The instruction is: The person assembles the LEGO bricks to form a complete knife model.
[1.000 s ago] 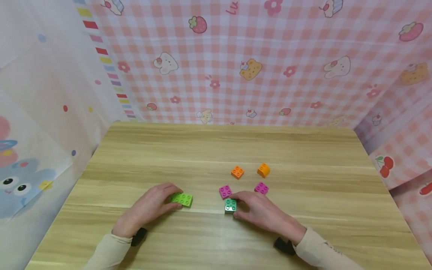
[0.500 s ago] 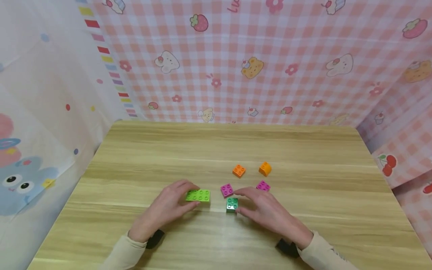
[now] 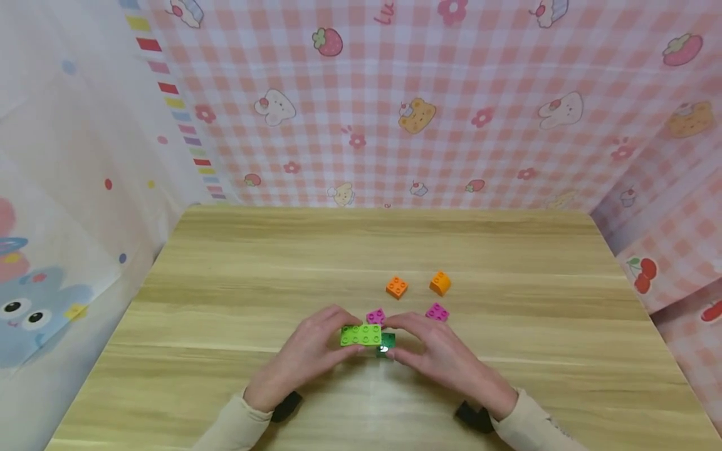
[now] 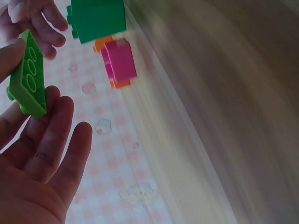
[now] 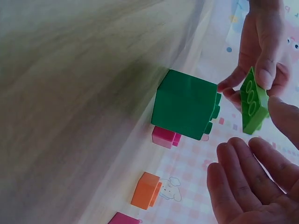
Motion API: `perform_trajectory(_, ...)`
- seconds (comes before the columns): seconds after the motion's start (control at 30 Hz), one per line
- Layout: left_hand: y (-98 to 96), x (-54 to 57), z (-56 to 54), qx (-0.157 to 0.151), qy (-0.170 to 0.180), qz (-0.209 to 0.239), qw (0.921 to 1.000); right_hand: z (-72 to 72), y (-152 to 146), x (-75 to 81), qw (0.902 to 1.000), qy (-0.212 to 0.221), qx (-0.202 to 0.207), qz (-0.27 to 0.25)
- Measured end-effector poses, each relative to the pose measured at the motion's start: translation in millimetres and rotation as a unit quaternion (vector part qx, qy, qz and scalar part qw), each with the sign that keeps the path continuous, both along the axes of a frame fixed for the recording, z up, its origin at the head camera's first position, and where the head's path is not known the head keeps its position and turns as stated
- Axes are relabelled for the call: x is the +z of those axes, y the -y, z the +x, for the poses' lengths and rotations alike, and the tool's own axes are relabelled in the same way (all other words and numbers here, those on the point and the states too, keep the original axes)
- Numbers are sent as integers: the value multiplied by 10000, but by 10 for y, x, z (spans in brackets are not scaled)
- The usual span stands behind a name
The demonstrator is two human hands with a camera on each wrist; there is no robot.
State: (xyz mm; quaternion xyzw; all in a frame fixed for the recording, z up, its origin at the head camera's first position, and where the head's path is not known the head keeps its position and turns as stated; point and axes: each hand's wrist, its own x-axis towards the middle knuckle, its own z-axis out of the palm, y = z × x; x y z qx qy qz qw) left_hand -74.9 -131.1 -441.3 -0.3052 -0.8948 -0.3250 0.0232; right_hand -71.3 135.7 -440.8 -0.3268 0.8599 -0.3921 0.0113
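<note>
Raised off the table, a lime-green building brick (image 3: 361,336) with two rows of studs is pinched by its long sides between the thumb and fingers of my left hand (image 3: 313,344). Its hollow underside shows in the left wrist view. Partly below it, a dark green square brick (image 5: 184,105) stands on the table, studs up. My right hand (image 3: 442,351) hovers beside the green brick, thumb and fingers spread apart, fingertips close to the lime brick's right end. Just behind the green brick, a magenta brick (image 3: 375,316) is partly covered by the lime one.
Another magenta brick (image 3: 437,312) lies beyond my right hand. Farther back are an orange square brick (image 3: 397,287) and an orange brick with a curved side (image 3: 440,283). The wooden table (image 3: 271,250) ends at a pink checked cloth (image 3: 361,81).
My left hand has carried the lime brick rightward and up, until it overlaps the green brick in the head view. My right hand has loosened its fingers from around the green brick, staying beside it.
</note>
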Motion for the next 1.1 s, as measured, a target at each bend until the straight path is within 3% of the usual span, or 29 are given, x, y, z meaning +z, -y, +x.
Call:
perform_trajectory(0.4, -175, -41, -3, -268, -34, 140, 9995, 6, -43, -52, 9998, -102, 49, -160)
perform_trajectory(0.6, -195, -77, -29, -401, -53, 158, 9991, -7, -78, -63, 9999, -24, -113, -63)
perform_trajectory(0.8, -213, -119, -48, -545, 171, 48, 9984, -10, -126, -88, 9993, 149, -321, 99)
perform_trajectory(1.1, -289, -149, -61, -504, 310, -185, 9981, -18, -151, -132, 9985, 248, -325, 366)
